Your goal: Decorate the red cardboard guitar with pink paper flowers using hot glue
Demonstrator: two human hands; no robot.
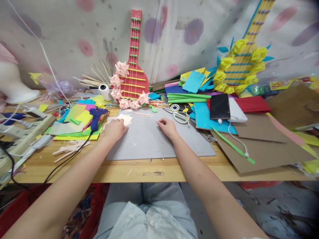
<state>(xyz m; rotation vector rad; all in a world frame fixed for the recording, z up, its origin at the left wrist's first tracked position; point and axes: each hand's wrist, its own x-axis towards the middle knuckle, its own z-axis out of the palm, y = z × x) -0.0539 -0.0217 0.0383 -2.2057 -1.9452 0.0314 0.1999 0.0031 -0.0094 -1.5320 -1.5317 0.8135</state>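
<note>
My left hand [114,128] rests at the left side of the grey cutting mat [149,146], its curled fingers closed on pale peach paper [127,119]. Over the middle of the mat is my right hand [167,127], thumb and fingers pinched together; whatever is in them, if anything, is hidden. Behind both hands a red paper guitar [134,74] with pink paper flowers leans against the wall covering. A thin pink strip [142,115] lies on the mat between the hands and the guitar. Scissors [179,117] sit beyond my right hand.
To the left are a blue glue gun [96,118] on coloured paper, its black cord, and a power strip [27,136]. At right lie a phone [219,106], a white power bank [236,111] and brown cardboard [259,152]. A yellow paper guitar [239,68] stands behind.
</note>
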